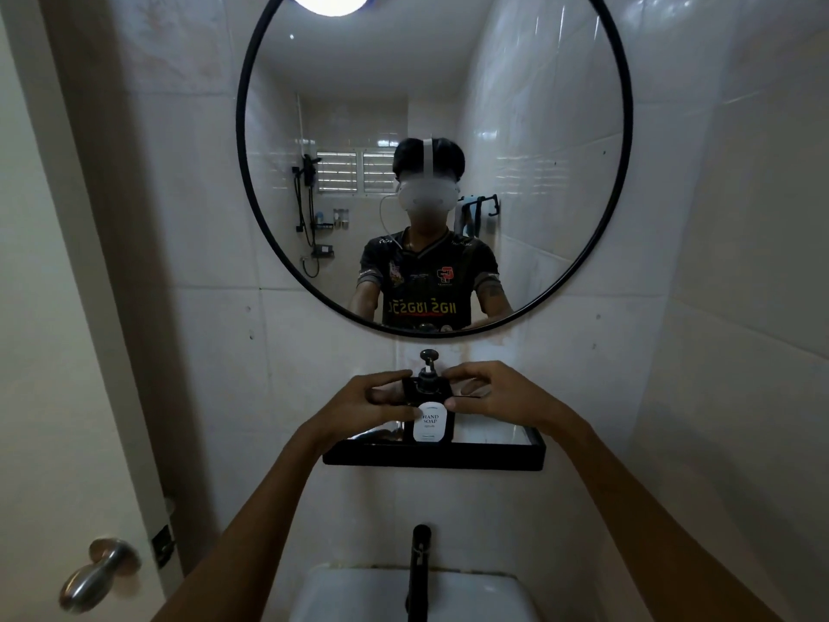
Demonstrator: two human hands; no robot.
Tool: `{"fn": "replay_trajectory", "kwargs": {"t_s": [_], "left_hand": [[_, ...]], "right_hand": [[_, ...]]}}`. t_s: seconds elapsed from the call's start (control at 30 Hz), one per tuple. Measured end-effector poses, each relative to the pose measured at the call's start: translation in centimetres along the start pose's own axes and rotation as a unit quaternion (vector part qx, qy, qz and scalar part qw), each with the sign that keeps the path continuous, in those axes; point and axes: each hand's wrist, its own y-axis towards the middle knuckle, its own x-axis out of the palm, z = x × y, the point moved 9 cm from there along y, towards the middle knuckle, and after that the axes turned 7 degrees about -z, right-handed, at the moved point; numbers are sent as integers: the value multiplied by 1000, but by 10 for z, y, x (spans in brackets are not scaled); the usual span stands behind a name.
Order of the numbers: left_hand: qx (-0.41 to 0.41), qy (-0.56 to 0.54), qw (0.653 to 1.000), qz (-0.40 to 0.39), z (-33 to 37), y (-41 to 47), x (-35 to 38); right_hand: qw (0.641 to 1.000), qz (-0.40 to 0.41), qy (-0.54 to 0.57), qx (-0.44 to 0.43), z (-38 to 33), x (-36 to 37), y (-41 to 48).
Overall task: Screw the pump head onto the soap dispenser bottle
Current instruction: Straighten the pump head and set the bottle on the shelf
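1. Both hands close on the bottle (pixel 429 419): left hand (pixel 374 404) clamps its side, likely to stop it spinning.
2. Right hand (pixel 491 392) pinches near the pump (pixel 428 374), placed for twisting.
3. Bottle stands upright on the shelf (pixel 493 457), so threads stay level.

A round black-framed mirror (pixel 434 163) fills the twelve o'clock part of the white tiled wall (pixel 560 397), and a bright ceiling lamp (pixel 329 1) glows at its top edge. Below the mirror, near centre, a black wall shelf (pixel 434 457) juts out, with a black faucet (pixel 418 572) and white sink (pixel 359 594) at six o'clock. A metal door knob (pixel 101 574) sits at eight o'clock on the pale door (pixel 40 397).
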Motion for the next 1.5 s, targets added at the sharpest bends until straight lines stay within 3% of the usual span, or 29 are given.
{"fn": "replay_trajectory", "kwargs": {"t_s": [0.3, 0.63, 1.3, 1.5], "left_hand": [[-27, -25, 999, 6, 3, 7, 4], [4, -72, 997, -31, 36, 30, 37], [24, -44, 997, -62, 54, 52, 95], [2, 35, 998, -54, 51, 49, 96]], "right_hand": [[1000, 10, -26, 1, -2, -2, 0], [998, 29, -48, 19, 12, -41, -28], [994, 45, -51, 81, 47, -62, -71], [993, 60, -32, 93, 45, -63, -73]]}}
